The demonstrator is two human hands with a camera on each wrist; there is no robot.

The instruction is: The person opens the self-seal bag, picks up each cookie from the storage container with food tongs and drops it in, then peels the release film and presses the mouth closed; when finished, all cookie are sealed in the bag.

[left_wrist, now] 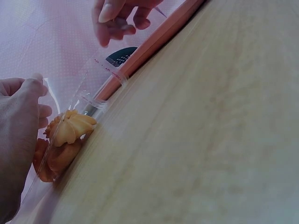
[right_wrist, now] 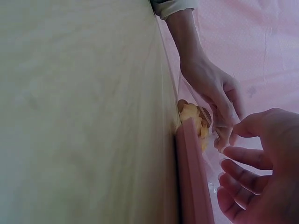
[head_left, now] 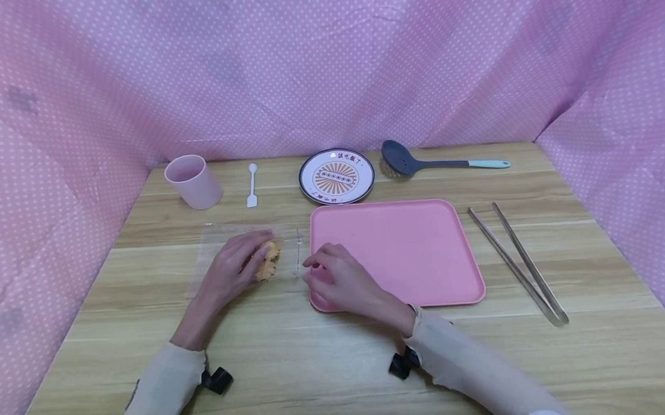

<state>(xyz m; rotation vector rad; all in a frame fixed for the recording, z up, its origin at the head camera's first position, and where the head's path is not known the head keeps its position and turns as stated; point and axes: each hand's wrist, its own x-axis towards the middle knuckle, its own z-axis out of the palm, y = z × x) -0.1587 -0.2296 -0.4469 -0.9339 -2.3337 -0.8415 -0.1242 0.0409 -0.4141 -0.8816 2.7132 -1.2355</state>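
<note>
A clear plastic bag lies on the table left of centre, with golden ridged cookies inside. My left hand is over the bag, its bent fingers and thumb pinching the film beside the cookies. In the left wrist view, a pale cookie sits above browner ones. My right hand hovers above the left end of the pink tray, near the bag's right end. Its fingers are loosely bent and apart, with nothing seen between them in the right wrist view.
Behind the bag are a pink cup and a small white spoon. A patterned plate stands behind the tray, with a dark slotted ladle beside it. Metal tongs lie to the tray's right.
</note>
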